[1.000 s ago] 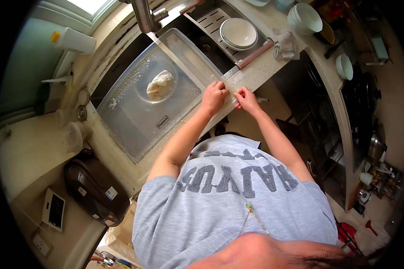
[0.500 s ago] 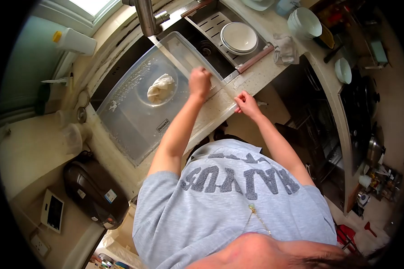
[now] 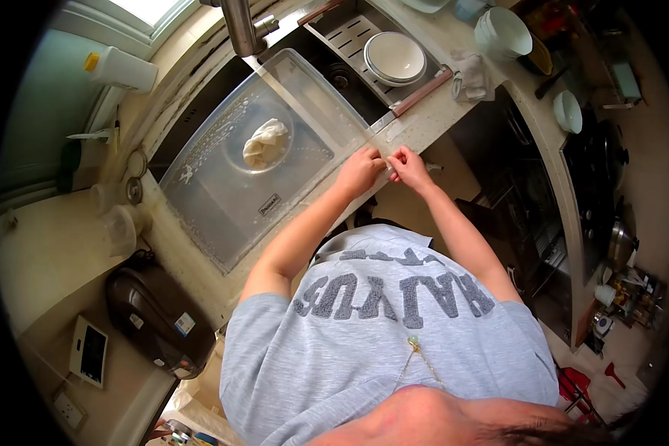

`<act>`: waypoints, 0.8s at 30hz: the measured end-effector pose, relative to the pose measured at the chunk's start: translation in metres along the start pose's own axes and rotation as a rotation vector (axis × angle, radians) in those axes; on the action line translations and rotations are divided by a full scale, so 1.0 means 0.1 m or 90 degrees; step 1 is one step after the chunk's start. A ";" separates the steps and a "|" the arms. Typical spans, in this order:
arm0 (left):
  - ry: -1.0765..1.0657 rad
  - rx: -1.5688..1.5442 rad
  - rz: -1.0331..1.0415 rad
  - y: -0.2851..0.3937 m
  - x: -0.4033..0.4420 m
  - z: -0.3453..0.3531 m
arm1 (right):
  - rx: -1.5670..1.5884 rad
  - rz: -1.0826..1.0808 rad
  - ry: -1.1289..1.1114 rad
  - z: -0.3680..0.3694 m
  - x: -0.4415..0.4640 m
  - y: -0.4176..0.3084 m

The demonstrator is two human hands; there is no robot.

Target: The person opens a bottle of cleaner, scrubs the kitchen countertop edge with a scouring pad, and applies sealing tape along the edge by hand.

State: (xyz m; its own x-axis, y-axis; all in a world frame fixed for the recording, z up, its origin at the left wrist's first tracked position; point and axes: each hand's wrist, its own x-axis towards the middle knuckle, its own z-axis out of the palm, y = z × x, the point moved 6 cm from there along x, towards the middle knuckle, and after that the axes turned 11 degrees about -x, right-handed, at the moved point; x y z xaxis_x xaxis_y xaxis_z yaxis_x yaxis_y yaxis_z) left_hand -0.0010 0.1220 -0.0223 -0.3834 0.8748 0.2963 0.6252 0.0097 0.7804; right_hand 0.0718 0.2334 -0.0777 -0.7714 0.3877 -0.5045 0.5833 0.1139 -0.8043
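Note:
My left hand [image 3: 360, 171] and my right hand [image 3: 410, 169] are close together over the front edge of the counter. Both have their fingers drawn into a pinch. Anything between the fingertips is too small or hidden to make out. Just left of them, a large translucent plastic lid [image 3: 230, 215] lies across the sink and counter, wet with drops and some suds. A crumpled white cloth [image 3: 264, 145] rests on its round middle mark.
A faucet [image 3: 239, 30] stands behind the lid. White bowls [image 3: 395, 56] sit on the sink's slotted rack [image 3: 342, 31]. A folded grey cloth [image 3: 470, 76] and stacked bowls [image 3: 503, 34] are to the right. At left are a white bottle [image 3: 126, 68] and a dark bin-like appliance [image 3: 160, 316].
My left hand has come down and right from above the lid's corner to beside my right hand. My right hand has shifted only slightly. The lid and cloth look the same.

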 end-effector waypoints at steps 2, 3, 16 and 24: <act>-0.037 0.019 -0.007 -0.08 0.06 0.06 | -0.022 0.013 -0.022 0.00 0.00 0.00; -0.060 0.064 -0.028 -0.12 0.09 0.12 | -0.021 0.013 -0.026 0.01 -0.01 0.02; 0.287 0.209 -0.316 -0.50 0.25 -0.61 | -0.019 -0.001 0.002 -0.01 -0.01 0.02; 0.147 0.218 -0.306 -0.49 0.12 -0.12 | -0.034 0.028 -0.023 -0.01 -0.06 0.02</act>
State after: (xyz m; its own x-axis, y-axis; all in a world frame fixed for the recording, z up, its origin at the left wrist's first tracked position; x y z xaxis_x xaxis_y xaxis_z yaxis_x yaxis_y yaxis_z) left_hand -0.0448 0.1261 -0.0504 -0.7878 0.6081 0.0976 0.5145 0.5626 0.6471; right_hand 0.0775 0.2323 -0.0763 -0.7526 0.3601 -0.5514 0.6294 0.1469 -0.7631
